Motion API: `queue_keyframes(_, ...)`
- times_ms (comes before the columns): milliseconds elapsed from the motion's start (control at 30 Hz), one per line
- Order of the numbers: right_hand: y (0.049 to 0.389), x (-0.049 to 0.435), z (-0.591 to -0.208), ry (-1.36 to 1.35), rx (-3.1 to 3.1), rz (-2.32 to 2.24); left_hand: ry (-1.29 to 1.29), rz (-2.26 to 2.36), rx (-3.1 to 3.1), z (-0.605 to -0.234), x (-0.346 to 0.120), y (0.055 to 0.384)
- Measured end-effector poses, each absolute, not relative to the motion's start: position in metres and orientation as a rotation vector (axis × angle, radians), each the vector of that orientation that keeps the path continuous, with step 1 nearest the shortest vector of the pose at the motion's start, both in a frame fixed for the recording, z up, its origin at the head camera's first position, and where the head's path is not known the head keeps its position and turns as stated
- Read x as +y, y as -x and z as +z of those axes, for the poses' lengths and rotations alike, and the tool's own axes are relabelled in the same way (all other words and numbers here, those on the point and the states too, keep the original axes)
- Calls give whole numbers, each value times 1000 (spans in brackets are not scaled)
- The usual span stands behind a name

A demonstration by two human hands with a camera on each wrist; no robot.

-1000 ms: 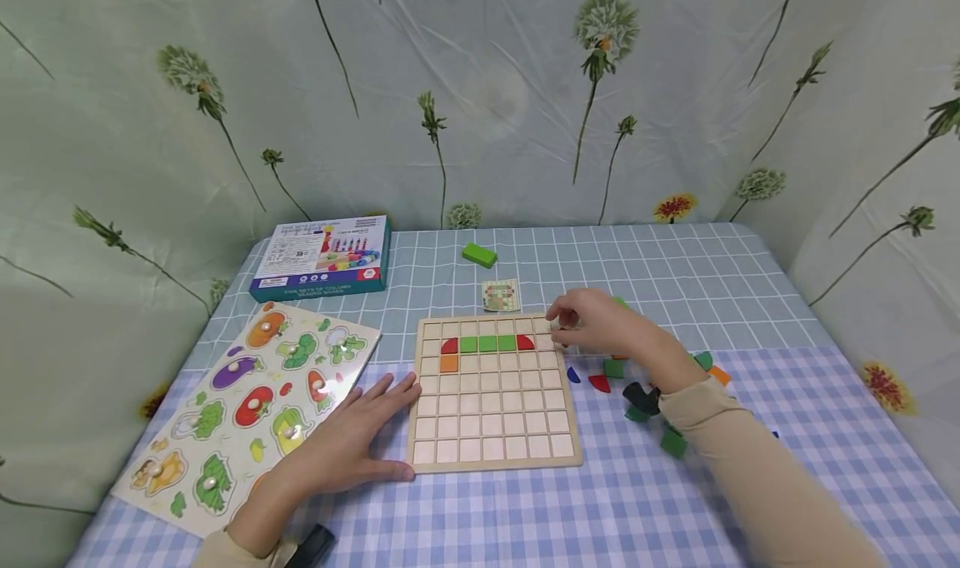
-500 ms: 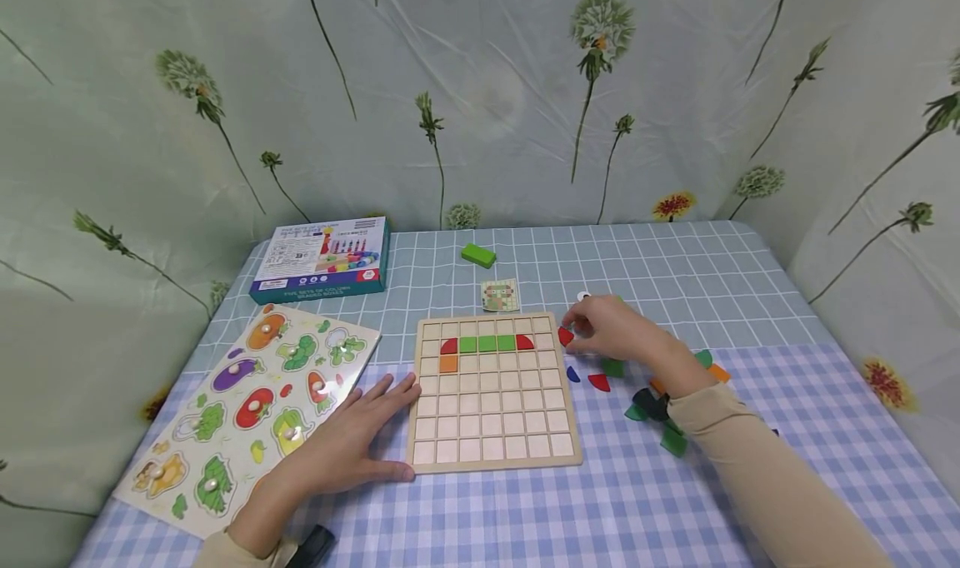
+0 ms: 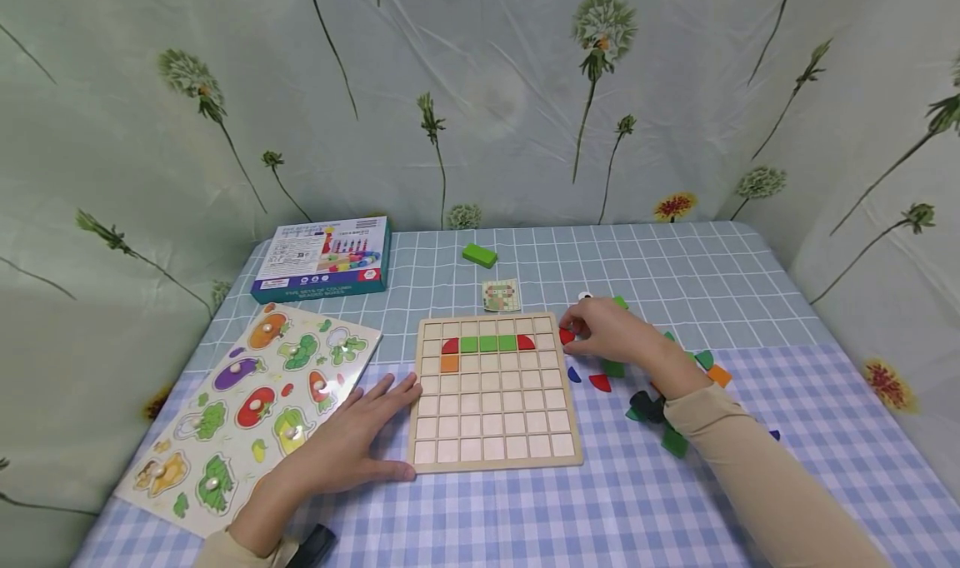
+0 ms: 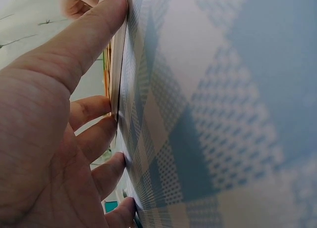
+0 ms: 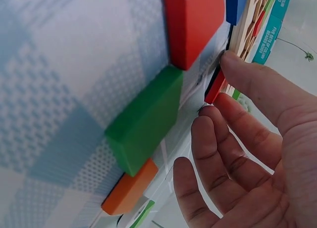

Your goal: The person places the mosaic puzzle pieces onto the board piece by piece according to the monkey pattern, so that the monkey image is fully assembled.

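While a red piece [image 3: 566,336] sits just beside the right edge of a gridded board [image 3: 491,426], pinched by the right hand [image 3: 611,328], the left hand [image 3: 348,439], fingers spread, touches the opposite edge, near a vegetable puzzle [image 3: 279,371].

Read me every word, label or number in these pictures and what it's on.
"FIVE SETS OF COLUMN": front side of the box.
"BOXES": next line there; the word before is blurred.
"FIVE SETS": the box again, right wrist view.
Box top: print too small to read.
Picture card: too small to tell.
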State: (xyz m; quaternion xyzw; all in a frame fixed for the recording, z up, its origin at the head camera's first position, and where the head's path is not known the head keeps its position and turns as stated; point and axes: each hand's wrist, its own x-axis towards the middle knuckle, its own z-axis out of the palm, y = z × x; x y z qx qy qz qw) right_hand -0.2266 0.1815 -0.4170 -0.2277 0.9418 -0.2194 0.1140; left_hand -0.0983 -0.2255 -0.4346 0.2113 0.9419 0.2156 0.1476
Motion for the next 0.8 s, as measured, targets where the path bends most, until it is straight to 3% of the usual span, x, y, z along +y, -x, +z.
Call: queue_keyframes(800,226,187,-407,653,2721,-728,-607,625,2711,-435,-225,98)
